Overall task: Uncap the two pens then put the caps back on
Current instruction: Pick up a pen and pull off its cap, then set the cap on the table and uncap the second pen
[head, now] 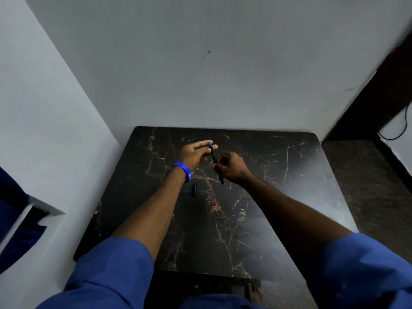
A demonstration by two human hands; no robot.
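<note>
Lying nearest on the dark surface (256, 219) is a loose black cap (194, 189). Farther out, my right hand (231, 167) is clamped round a thin, stiff pen (215, 161); my left hand (196, 152), fingers loosely spread, meets its blue tip. Light and slick, I judge, best pinched mid-barrel. No second pen shows.

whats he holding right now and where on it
A dark pen, gripped mid-barrel by the right hand. The left hand fingers touch its blue upper end.
</note>
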